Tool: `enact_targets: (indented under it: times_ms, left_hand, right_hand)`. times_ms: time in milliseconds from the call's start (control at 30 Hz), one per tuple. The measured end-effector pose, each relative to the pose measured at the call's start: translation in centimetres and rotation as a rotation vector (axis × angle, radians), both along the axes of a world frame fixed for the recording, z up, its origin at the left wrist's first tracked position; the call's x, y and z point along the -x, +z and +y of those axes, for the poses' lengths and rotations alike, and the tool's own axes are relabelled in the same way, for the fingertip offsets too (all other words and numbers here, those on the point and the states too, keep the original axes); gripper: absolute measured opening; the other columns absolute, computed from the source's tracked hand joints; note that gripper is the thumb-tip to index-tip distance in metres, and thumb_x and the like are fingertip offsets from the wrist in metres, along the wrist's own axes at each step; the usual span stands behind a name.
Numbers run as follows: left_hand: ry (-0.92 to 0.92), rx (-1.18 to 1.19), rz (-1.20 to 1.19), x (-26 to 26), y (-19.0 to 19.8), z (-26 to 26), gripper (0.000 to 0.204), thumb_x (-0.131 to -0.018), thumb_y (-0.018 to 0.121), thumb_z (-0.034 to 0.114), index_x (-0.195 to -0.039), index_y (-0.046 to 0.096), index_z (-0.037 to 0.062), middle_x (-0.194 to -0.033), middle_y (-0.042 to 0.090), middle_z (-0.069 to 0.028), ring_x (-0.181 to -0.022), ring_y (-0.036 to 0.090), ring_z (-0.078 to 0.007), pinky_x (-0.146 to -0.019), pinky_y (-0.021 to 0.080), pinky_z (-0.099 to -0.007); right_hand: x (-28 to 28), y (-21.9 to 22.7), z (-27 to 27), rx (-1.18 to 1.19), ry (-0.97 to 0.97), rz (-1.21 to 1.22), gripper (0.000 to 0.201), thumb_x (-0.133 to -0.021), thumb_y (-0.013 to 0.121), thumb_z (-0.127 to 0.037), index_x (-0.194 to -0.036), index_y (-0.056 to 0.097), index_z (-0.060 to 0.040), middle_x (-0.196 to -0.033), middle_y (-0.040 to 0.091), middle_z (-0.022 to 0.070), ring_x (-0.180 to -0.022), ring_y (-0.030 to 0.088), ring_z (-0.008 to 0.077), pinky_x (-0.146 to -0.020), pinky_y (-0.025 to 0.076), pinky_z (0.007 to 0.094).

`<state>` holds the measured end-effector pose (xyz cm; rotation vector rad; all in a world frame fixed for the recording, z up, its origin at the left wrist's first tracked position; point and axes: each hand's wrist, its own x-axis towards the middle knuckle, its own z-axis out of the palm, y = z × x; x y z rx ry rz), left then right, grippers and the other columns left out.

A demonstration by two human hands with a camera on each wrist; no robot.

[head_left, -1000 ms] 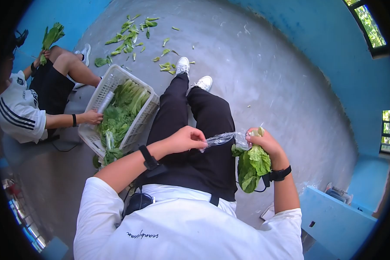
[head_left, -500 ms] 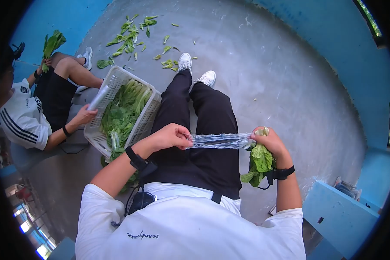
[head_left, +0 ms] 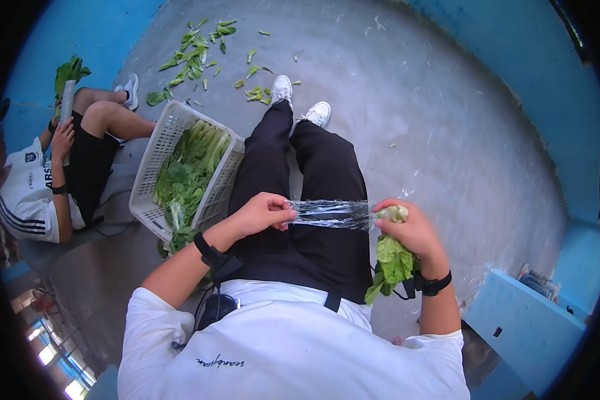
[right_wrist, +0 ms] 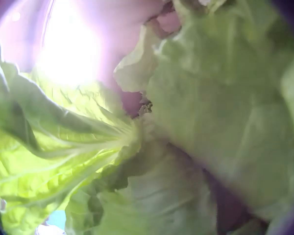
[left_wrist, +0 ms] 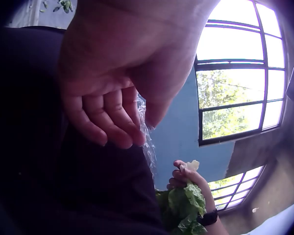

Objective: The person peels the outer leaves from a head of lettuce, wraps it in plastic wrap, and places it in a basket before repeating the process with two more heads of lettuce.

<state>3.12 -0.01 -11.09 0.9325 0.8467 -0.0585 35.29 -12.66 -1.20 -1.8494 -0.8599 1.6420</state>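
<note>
The right wrist view is filled by blurred leaves and glare; the fingers' contact points cannot be read there. In the head view, the right hand (head_left: 410, 229) covers part of the greens bundle (head_left: 393, 259), which it grasps near the pale stem end; the leaves hang on the near side of that hand. The left hand (head_left: 263, 213) pinches one end of the clear film (head_left: 330, 215) between thumb and fingers. The film spans between the hands, above the dark trousers (head_left: 260, 180); how its right end is secured cannot be determined. The crate (head_left: 146, 160) stands to the left, holding further greens (head_left: 183, 180). The seated person (head_left: 30, 193) at far left is partly cut off by the dark image border.
</note>
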Motion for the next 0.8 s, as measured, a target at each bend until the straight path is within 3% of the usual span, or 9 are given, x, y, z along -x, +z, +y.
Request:
enact_targets:
  times_ms: [33,167,200,300,500,700,800]
  left_hand:
    - [-0.015,-0.015,-0.022,0.2,-0.2,-0.1,0.015,-0.097,0.068,0.015,-0.088,0.067,0.0024,-0.083,0.069,-0.0029,-0.075,0.066,-0.0093,-0.071,0.054,-0.0236]
    - [-0.031,-0.068,-0.032,0.4,-0.7,-0.2,0.019,-0.1,0.063,0.017,-0.095,0.071,0.0013,-0.087,0.07,-0.0033,-0.082,0.067,-0.0092,-0.075,0.055,-0.0242]
    - [-0.022,-0.081,-0.014,0.5,-0.6,-0.2,0.021,-0.101,0.062,0.018,-0.098,0.072,0.001,-0.089,0.071,-0.0037,-0.084,0.067,-0.0094,-0.077,0.055,-0.0243]
    - [0.094,-0.104,0.06,0.7,-0.5,-0.5,0.028,-0.104,0.057,0.024,-0.105,0.073,0.0011,-0.093,0.07,-0.0023,-0.088,0.066,-0.0094,-0.079,0.056,-0.0256]
    - [0.345,0.112,-0.099,0.8,-0.5,-1.2,0.024,-0.107,0.051,0.021,-0.113,0.068,0.0046,-0.106,0.071,-0.0088,-0.099,0.07,-0.0177,-0.089,0.059,-0.0346]
    - [0.541,0.354,-0.326,-0.3,0.1,-0.9,0.015,-0.105,0.055,0.019,-0.114,0.053,0.0072,-0.11,0.069,-0.0111,-0.104,0.069,-0.0177,-0.09,0.059,-0.0348]
    - [0.435,0.165,-0.197,-1.4,0.7,-1.5,0.019,-0.102,0.06,0.013,-0.117,0.052,0.0071,-0.11,0.07,-0.0101,-0.1,0.07,-0.0176,-0.087,0.06,-0.0345]
  right_hand:
    - [0.9,0.0,0.0,-0.016,0.045,0.027,0.018,-0.088,0.075,-0.011,-0.103,0.069,-0.0039,-0.081,0.063,-0.0023,-0.076,0.058,0.006,-0.068,0.049,0.0244]
    - [3.0,-3.5,0.1,-0.084,0.256,-0.182,0.018,-0.085,0.075,-0.013,-0.097,0.068,-0.0025,-0.082,0.068,0.0089,-0.074,0.063,0.0194,-0.071,0.05,0.0331]
    - [3.4,-3.9,0.2,-0.061,0.302,-0.262,0.02,-0.083,0.076,-0.015,-0.094,0.066,-0.0019,-0.084,0.068,0.0154,-0.075,0.064,0.0292,-0.073,0.05,0.0379]
    - [3.9,-4.1,0.4,-0.014,0.323,-0.3,0.022,-0.083,0.077,-0.018,-0.094,0.066,-0.0023,-0.084,0.068,0.0167,-0.078,0.065,0.0324,-0.073,0.05,0.0394]
    - [3.6,-3.9,0.2,-0.01,0.359,-0.316,0.022,-0.083,0.078,-0.017,-0.096,0.065,-0.0036,-0.085,0.068,0.0168,-0.078,0.065,0.0332,-0.074,0.05,0.04]
    - [3.4,-3.8,-0.4,-0.045,0.307,-0.269,0.023,-0.082,0.08,-0.014,-0.097,0.066,-0.0039,-0.085,0.069,0.0124,-0.079,0.066,0.0249,-0.075,0.051,0.0365]
    - [3.5,-3.4,-0.5,-0.059,0.312,-0.208,0.024,-0.082,0.08,-0.013,-0.1,0.067,-0.004,-0.083,0.068,0.0088,-0.079,0.065,0.019,-0.075,0.051,0.034]
